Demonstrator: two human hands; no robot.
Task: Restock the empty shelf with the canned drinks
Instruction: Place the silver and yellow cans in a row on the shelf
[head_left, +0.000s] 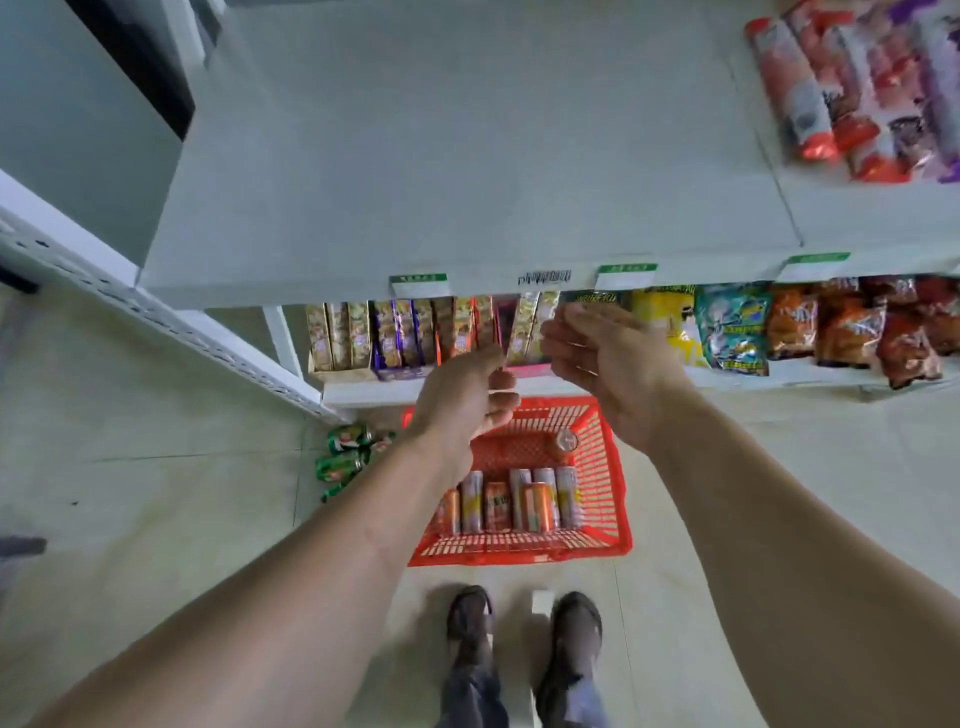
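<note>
A red plastic basket (613, 499) stands on the floor in front of my feet. Several orange and silver drink cans (519, 501) lie in it, and one can (565, 442) stands upright at its far end. Green cans (345, 452) lie on the floor to the basket's left. The white shelf (441, 171) above is bare across its left and middle. My left hand (467, 400) hangs over the basket with fingers loosely curled and holds nothing. My right hand (608, 358) hovers beside it, palm turned inward, fingers relaxed and empty.
Red and purple snack tubes (852, 88) lie at the shelf's far right. The lower shelf holds boxed snacks (415, 338) at left and chip bags (831, 327) at right. A white perforated upright (156, 322) runs along the left. My shoes (524, 629) stand behind the basket.
</note>
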